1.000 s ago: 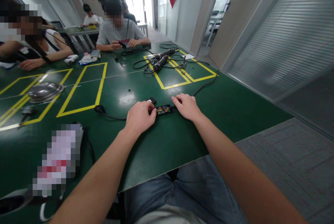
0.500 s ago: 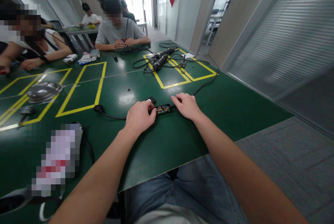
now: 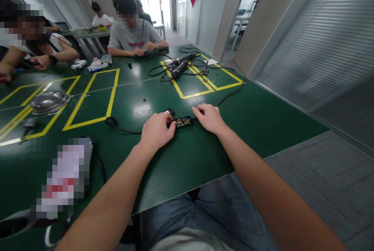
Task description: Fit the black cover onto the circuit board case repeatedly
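Note:
A small black casing with its circuit board exposed (image 3: 184, 122) lies on the green table in front of me, coloured wires and parts showing inside. My left hand (image 3: 157, 128) is closed around its left end, thumb and fingers pinching the edge. At the other end my right hand (image 3: 209, 117) is closed over the black cable where it leaves the casing. Behind my left fingers sits a small black cover-like piece (image 3: 170, 111), partly hidden. From under my left hand a black cord runs left to a plug (image 3: 111, 121).
Black corded power tools (image 3: 180, 68) lie tangled in a yellow-taped area at the far side. A metal bowl-like part (image 3: 49, 102) sits at left, and a blurred pouch-like item (image 3: 66, 177) lies near my left forearm. Co-workers (image 3: 134, 34) sit across the table.
My hands and the casing stay almost still. Across the table, the co-worker's hands have lowered and moved apart; the co-worker at left has shifted an arm.

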The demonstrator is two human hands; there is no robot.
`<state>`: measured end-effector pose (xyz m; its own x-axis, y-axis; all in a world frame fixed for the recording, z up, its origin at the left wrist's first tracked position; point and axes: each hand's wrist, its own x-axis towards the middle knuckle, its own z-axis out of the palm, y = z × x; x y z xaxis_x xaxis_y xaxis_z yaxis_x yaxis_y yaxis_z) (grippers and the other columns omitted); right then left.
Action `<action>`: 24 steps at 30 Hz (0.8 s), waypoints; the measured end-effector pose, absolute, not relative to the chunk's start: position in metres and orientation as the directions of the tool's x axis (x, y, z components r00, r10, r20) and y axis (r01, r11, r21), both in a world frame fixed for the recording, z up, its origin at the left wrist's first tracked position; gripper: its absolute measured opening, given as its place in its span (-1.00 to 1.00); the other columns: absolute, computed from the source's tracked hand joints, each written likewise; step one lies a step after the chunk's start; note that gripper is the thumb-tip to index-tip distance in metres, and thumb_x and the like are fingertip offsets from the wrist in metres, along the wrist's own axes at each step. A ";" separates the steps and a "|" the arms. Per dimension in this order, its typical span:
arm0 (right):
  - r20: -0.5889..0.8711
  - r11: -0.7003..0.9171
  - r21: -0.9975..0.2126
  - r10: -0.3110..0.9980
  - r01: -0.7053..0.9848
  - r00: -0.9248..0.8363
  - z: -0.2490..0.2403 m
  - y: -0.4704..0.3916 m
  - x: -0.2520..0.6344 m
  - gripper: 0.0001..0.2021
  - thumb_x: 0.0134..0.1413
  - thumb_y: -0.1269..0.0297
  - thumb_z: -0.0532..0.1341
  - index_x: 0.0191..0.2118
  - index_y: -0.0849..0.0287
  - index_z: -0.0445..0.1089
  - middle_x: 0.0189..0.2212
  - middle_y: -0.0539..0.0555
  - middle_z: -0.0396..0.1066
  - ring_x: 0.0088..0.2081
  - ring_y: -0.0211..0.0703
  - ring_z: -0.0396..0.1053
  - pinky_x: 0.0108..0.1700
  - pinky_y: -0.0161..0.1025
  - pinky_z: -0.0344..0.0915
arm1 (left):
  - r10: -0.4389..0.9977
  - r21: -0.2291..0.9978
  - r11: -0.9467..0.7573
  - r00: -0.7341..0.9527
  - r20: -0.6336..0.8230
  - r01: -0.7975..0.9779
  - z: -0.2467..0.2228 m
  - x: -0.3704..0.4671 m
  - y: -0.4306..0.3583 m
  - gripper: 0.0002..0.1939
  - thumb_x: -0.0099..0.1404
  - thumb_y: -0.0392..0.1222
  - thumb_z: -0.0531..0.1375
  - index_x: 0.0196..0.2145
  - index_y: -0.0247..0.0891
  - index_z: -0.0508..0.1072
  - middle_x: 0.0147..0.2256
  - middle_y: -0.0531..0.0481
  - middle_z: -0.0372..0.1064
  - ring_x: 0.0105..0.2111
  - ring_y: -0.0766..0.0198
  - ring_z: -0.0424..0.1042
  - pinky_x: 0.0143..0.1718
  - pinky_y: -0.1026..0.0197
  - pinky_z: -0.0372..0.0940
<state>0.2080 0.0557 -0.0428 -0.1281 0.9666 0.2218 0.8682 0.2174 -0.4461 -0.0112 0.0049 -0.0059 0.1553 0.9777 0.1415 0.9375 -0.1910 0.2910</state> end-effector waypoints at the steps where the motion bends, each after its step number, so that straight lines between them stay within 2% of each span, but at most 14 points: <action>1: 0.222 0.218 -0.447 0.967 0.868 -0.129 -0.043 0.056 0.208 -0.52 0.51 -0.01 0.06 -0.44 0.08 0.41 -0.33 0.08 0.48 -0.20 0.00 0.38 -0.09 -0.11 0.11 | 0.978 0.291 -0.193 0.158 0.140 0.937 -0.006 -0.011 0.005 -0.82 0.45 -0.11 0.23 -0.12 -0.16 0.63 -0.13 -0.10 0.67 -0.05 -0.07 0.60 -0.07 -0.02 0.47; 9: 0.242 0.234 -0.448 0.961 0.863 -0.135 -0.044 0.056 0.209 -0.51 0.51 -0.03 0.03 -0.44 0.07 0.40 -0.35 0.09 0.47 -0.20 0.02 0.38 -0.07 -0.08 0.15 | 0.974 0.310 -0.210 0.172 0.144 0.927 -0.007 -0.013 0.005 -0.82 0.43 -0.15 0.23 -0.09 -0.17 0.61 -0.14 -0.12 0.65 -0.06 -0.08 0.58 -0.07 -0.04 0.46; 14: 0.241 0.243 -0.430 0.959 0.869 -0.149 -0.044 0.054 0.207 -0.56 0.47 0.00 0.09 -0.42 0.08 0.42 -0.32 0.10 0.48 -0.18 0.03 0.38 -0.06 -0.07 0.15 | 0.972 0.345 -0.231 0.198 0.128 0.910 -0.005 -0.016 0.005 -0.59 0.32 -0.30 0.23 0.12 -0.16 0.50 -0.20 -0.07 0.62 -0.07 -0.06 0.55 -0.08 -0.01 0.44; 18: 0.261 0.297 -0.344 0.942 0.891 -0.213 -0.044 0.049 0.204 -0.61 0.45 0.01 0.18 -0.43 0.07 0.38 -0.31 0.11 0.48 -0.14 0.06 0.37 -0.07 -0.06 0.14 | 0.973 0.309 -0.231 0.213 0.092 0.923 -0.001 -0.014 0.003 -0.73 0.32 -0.32 0.21 -0.03 -0.15 0.50 -0.18 -0.09 0.60 -0.11 -0.06 0.57 -0.11 0.00 0.42; 21: 0.278 0.322 -0.300 0.930 0.898 -0.240 -0.043 0.047 0.202 -0.60 0.48 0.02 0.15 -0.42 0.07 0.34 -0.31 0.12 0.48 -0.14 0.06 0.38 -0.11 -0.07 0.12 | 0.974 0.295 -0.225 0.212 0.077 0.929 0.001 -0.013 0.002 -0.82 0.33 -0.32 0.20 -0.14 -0.14 0.50 -0.18 -0.10 0.60 -0.16 -0.04 0.58 -0.16 0.01 0.40; 24: 0.286 0.316 -0.295 0.930 0.902 -0.232 -0.043 0.047 0.201 -0.61 0.52 0.03 0.10 -0.39 0.07 0.33 -0.31 0.11 0.50 -0.18 0.04 0.40 -0.12 -0.08 0.10 | 0.970 0.299 -0.241 0.222 0.096 0.923 0.000 -0.014 0.002 -0.83 0.33 -0.32 0.18 -0.15 -0.14 0.50 -0.19 -0.10 0.59 -0.18 -0.02 0.57 -0.17 0.03 0.40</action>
<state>0.2014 0.0467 -0.0433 -0.2325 0.9297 0.2856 0.9015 0.3162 -0.2954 -0.0144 0.0024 0.0001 0.2225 0.9702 0.0960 0.9233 -0.2413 0.2989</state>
